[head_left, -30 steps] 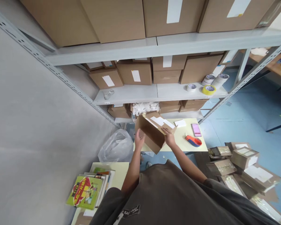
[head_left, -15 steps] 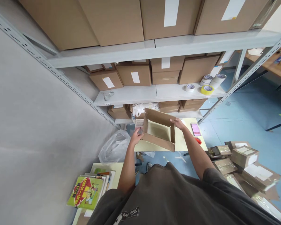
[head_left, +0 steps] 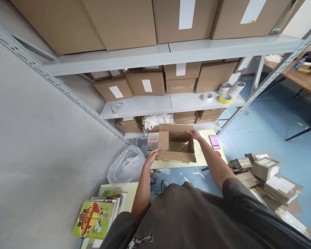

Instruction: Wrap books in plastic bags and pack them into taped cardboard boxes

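Between my two hands is a small cardboard box point(head_left: 176, 157) with its flaps standing up or folded out. Through its frame I see the pale yellow tabletop, so the bottom looks unclosed. My left hand point(head_left: 152, 155) grips the near left corner. My right hand point(head_left: 194, 134) pinches the far right edge, thumb on the cardboard. A grey and pink printed package point(head_left: 152, 141) lies just left of the box, above my left hand. To the right, a phone with a pink screen point(head_left: 214, 141) rests on the yellow table point(head_left: 202, 157).
Metal shelves point(head_left: 134, 62) with cardboard boxes stand in front. Tape rolls point(head_left: 225, 99) and glasses point(head_left: 117, 107) sit on the middle shelf. A clear plastic bag point(head_left: 125, 164) is at left, above stacked books point(head_left: 94, 218). Cartons point(head_left: 265, 166) pile up on the floor at right.
The box has turned to sit more level, and a left flap now shows folded outward. Both hands keep their hold. My view has shifted slightly.
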Demonstrator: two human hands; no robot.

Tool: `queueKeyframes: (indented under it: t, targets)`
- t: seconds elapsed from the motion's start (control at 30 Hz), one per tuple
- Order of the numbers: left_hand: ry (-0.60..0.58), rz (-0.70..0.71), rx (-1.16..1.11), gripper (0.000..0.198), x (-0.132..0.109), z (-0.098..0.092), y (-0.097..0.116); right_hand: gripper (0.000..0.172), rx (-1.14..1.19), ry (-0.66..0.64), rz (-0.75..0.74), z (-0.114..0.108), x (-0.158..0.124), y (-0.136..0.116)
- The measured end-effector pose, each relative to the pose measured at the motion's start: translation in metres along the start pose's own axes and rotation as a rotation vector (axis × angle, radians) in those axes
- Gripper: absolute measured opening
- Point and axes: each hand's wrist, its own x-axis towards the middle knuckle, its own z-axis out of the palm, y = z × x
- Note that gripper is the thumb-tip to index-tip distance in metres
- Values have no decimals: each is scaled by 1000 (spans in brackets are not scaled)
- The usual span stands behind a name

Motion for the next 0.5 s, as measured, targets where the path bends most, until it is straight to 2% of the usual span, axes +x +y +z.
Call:
queueKeyframes:
  t: [0.1, 0.3, 0.4, 0.5]
  targets:
    - [-17, 42, 6, 54, 3, -9, 0, 34, 2, 11, -9, 4, -2, 1]
    - [-19, 265, 160, 59, 10, -13, 14, 44, 114, -20, -15, 8, -10, 4]
    - [2, 294, 136, 36, 16, -1, 19, 50, 245, -85, -26, 9, -19, 7]
    - [167, 312, 124, 16, 22, 19, 15, 52, 374, -137, -6, 6, -27, 11]
